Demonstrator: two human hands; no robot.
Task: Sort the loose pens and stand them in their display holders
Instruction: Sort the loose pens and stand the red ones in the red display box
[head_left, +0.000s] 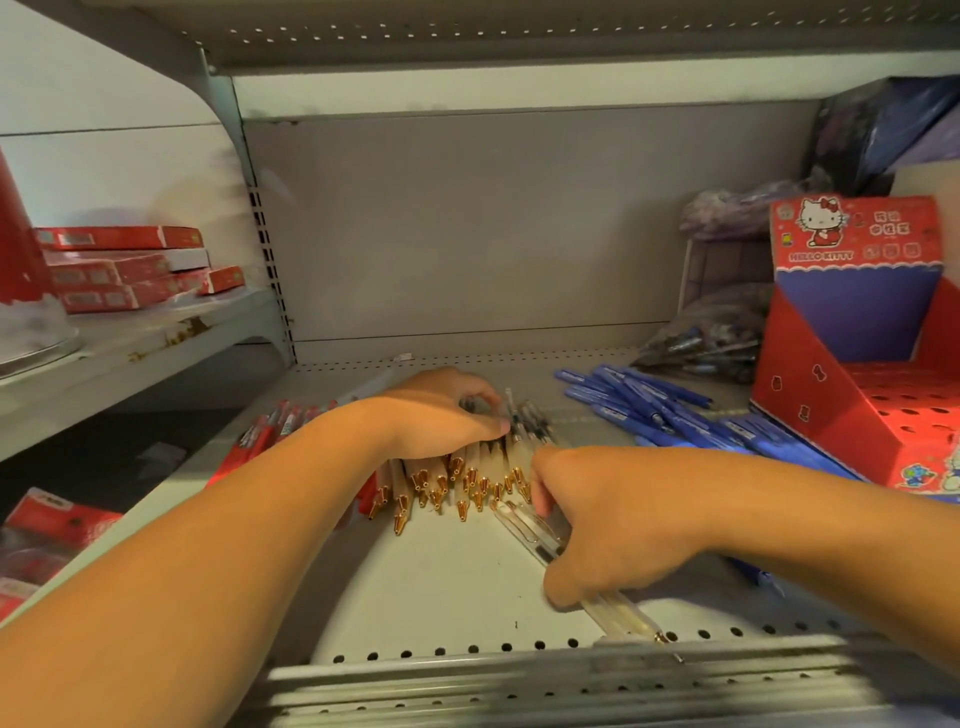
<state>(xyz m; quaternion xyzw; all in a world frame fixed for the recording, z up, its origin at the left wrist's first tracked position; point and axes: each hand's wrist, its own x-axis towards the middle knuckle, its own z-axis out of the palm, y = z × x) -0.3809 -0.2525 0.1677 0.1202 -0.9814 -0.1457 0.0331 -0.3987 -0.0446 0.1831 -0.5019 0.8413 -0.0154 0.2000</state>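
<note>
At the far left, a stack of flat red cardboard boxes (124, 265) is seen on a neighbouring grey side shelf (156, 338), which is set higher than the main one. A pale grey perforated metal shelf (441, 571) fills the middle of the view, and the loose pens are laid on it. Towards its left, a row of red plastic pens (270, 431) is laid flat, partly hidden behind the left forearm. Just to their right, a bundle of cream-barrelled pens with gold tips (457, 478) is gathered side by side, the tips pointed towards the front edge. The left hand (441, 410) is laid over the far end of this bundle, its fingers (467, 387) curled down round the pens' far ends and the thumb pressed against the bundle's right side. The right hand (597, 525) is placed at the bundle's right, with the gold tips touched by its fingertips. Its fingers are closed round a few clear plastic pens (618, 616), which are held at a slant, one end stuck out below the hand near the shelf's front edge. Further right, a loose heap of blue plastic pens (654, 410) is spread flat on the shelf. Behind them, a clear plastic bag of pens (711, 338) is set near the back panel. At the far right, a red cardboard Hello Kitty display holder (810, 384) is stood on the shelf, its stepped top punched with round holes.
</note>
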